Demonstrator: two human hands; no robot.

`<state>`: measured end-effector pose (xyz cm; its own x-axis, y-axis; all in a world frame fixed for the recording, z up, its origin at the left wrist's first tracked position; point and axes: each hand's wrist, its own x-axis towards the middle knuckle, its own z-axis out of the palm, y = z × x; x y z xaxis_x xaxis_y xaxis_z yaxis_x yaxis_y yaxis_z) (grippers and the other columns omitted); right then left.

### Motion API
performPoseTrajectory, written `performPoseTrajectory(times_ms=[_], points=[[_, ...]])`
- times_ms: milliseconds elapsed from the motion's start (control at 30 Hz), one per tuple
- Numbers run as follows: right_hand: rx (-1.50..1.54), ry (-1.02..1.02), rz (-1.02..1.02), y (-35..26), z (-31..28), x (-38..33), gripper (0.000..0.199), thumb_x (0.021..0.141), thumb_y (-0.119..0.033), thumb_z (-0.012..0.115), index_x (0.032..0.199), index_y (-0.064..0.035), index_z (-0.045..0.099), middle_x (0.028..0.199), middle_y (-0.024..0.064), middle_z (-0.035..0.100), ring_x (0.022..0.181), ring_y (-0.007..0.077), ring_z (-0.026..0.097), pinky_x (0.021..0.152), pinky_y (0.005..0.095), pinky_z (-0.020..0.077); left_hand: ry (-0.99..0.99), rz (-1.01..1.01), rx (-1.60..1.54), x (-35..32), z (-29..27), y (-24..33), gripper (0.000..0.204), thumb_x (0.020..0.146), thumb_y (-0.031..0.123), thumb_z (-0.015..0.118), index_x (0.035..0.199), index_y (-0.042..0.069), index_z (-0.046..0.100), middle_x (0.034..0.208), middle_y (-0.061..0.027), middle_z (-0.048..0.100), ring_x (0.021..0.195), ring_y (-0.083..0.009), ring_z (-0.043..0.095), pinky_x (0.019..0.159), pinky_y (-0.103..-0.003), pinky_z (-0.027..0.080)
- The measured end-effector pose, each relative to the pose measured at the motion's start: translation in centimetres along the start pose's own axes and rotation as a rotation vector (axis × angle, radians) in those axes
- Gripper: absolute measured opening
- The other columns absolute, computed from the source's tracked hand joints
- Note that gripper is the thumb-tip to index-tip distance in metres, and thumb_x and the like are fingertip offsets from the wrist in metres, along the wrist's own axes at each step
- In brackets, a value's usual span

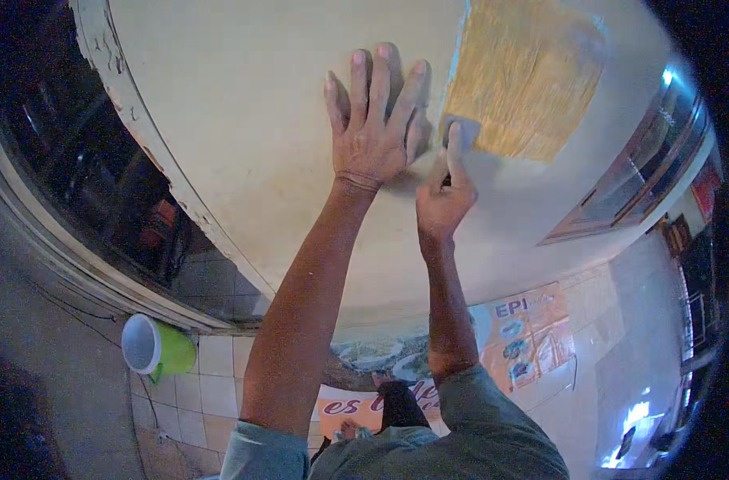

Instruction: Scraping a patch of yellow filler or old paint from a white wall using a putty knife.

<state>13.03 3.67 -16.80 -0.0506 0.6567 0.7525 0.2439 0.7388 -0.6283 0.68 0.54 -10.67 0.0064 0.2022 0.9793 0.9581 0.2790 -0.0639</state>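
My left hand (371, 144) lies flat against the cream wall (244, 96), fingers spread and pointing up, with nothing in it. To its right, my right hand (447, 200) grips a small grey flat piece (470, 128), its index finger stretched along it and pressing it to the wall. I cannot tell whether that piece is a scraper blade or a folded sheet. It touches the lower left corner of a yellow-brown streaked patch (524, 80) on the wall. A pale blue line runs along the patch's left edge.
A doorway with a chipped white frame (152, 144) opens at left. A green bucket (172, 352) stands on the tiled floor below it. Printed banners (524, 336) cover the floor at my feet. On the right is a wood-framed window (628, 176).
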Motion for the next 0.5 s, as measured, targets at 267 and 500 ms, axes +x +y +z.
performPoseTrajectory(times_ms=[267, 500], points=[[-0.014, -0.066, 0.018, 4.1, 0.6, -7.5, 0.052, 0.089, 0.009, 0.053, 0.139, -0.0069, 0.058, 0.087, 0.0228, 0.066, 0.069, 0.0354, 0.061, 0.063, 0.0406, 0.0487, -0.035, 0.004, 0.009, -0.4, -0.1, -0.4, 0.066, 0.092, 0.042, 0.057, 0.154, 0.031, 0.039, 0.165, -0.0121, 0.023, 0.152, -0.0359, 0.02, 0.115, -0.067, 0.018], [0.001, -0.017, -0.056, 5.6, 0.3, -7.4, 0.049, 0.091, 0.009, 0.054, 0.137, -0.0071, 0.059, 0.087, 0.0233, 0.067, 0.068, 0.034, 0.063, 0.06, 0.0407, 0.0482, -0.044, 0.013, 0.015, -0.3, -0.1, 0.1, 0.057, 0.095, 0.041, 0.053, 0.151, 0.028, 0.045, 0.163, -0.0172, 0.025, 0.15, -0.0414, 0.02, 0.117, -0.068, 0.013]])
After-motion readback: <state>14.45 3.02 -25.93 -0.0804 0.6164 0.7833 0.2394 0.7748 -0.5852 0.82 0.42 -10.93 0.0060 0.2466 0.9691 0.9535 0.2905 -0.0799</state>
